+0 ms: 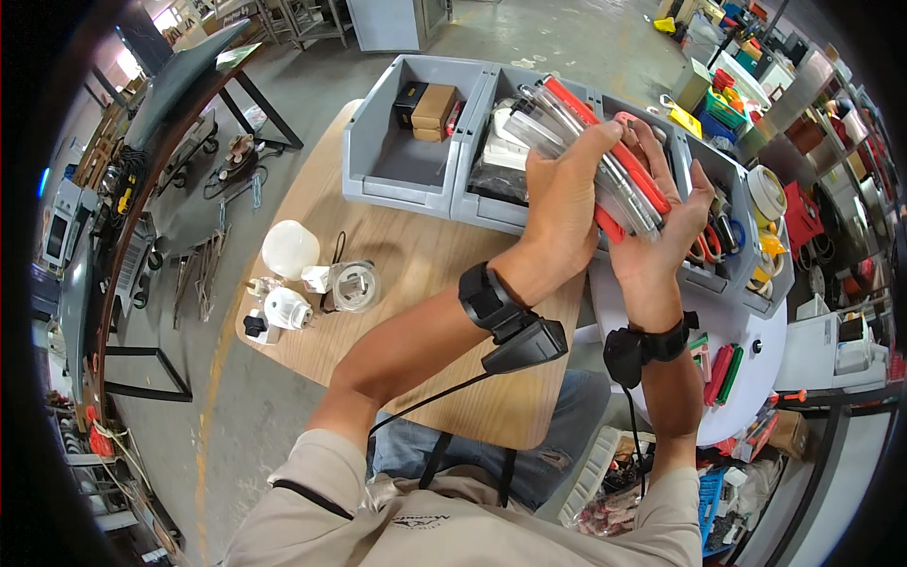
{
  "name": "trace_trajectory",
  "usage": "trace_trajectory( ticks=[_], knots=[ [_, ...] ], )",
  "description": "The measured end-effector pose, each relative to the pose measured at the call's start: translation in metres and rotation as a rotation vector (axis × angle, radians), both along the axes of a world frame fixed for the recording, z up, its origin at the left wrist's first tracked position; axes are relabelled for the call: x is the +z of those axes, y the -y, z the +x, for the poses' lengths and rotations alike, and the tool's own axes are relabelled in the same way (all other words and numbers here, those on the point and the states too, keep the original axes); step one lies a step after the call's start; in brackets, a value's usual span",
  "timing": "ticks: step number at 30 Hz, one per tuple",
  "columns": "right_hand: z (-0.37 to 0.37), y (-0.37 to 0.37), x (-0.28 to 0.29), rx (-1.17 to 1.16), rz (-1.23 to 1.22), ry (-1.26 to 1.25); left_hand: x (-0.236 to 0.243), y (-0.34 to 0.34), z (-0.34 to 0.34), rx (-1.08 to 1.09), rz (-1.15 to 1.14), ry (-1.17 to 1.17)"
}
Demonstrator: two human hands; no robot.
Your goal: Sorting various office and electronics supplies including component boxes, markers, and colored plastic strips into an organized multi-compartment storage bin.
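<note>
My left hand (562,203) and my right hand (661,203) are closed around a bundle of long, slim pen-like sticks (605,165), some red, some clear or silvery. The bundle slants over grey open-front bins (397,189) in a row. My left thumb lies across it; my right hand is cupped at its lower end. The bins below hold small brown (433,113) and black (409,100) boxes, white items (499,146), and tools with red (704,246) and blue (735,233) handles at the right, partly hidden by my hands.
The wooden table (425,274) bears white adapters (288,307), a round white piece (290,249) and a clear round item (356,286). A white round surface (756,321) at right carries green and red sticks (723,373). A long bench (179,94) stands left; crowded shelves (794,85) stand right.
</note>
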State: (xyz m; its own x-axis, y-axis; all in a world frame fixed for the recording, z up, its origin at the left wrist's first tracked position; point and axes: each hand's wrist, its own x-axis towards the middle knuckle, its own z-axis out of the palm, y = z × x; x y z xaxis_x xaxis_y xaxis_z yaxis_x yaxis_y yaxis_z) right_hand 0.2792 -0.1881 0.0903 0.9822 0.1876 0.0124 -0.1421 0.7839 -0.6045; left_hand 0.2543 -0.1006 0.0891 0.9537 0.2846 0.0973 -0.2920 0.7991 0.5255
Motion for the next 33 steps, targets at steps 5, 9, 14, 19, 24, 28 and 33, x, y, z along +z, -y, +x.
trace_trajectory(
  ticks=[5, 9, 14, 19, 24, 28, 33],
  knots=[
    [0.002, -0.001, -0.005, -0.056, -0.028, 0.031, 0.003, -0.002, -0.001, 0.063, -0.007, -0.012],
    [0.004, 0.000, -0.009, -0.133, -0.080, 0.133, -0.001, -0.001, 0.001, 0.146, -0.008, -0.001],
    [-0.006, -0.001, 0.002, -0.156, -0.103, 0.053, -0.004, 0.019, -0.008, 0.139, 0.025, 0.010],
    [-0.001, 0.000, -0.006, -0.055, -0.057, 0.087, -0.002, 0.016, -0.009, 0.132, 0.038, 0.021],
    [0.003, 0.001, 0.001, -0.045, -0.061, 0.032, 0.008, 0.001, -0.009, 0.085, 0.072, -0.004],
    [0.015, 0.020, 0.012, -0.081, -0.071, 0.146, 0.017, -0.020, 0.001, 0.174, 0.076, -0.008],
    [0.003, 0.034, 0.032, -0.181, -0.083, 0.168, 0.030, -0.075, 0.007, 0.342, 0.077, 0.013]
  ],
)
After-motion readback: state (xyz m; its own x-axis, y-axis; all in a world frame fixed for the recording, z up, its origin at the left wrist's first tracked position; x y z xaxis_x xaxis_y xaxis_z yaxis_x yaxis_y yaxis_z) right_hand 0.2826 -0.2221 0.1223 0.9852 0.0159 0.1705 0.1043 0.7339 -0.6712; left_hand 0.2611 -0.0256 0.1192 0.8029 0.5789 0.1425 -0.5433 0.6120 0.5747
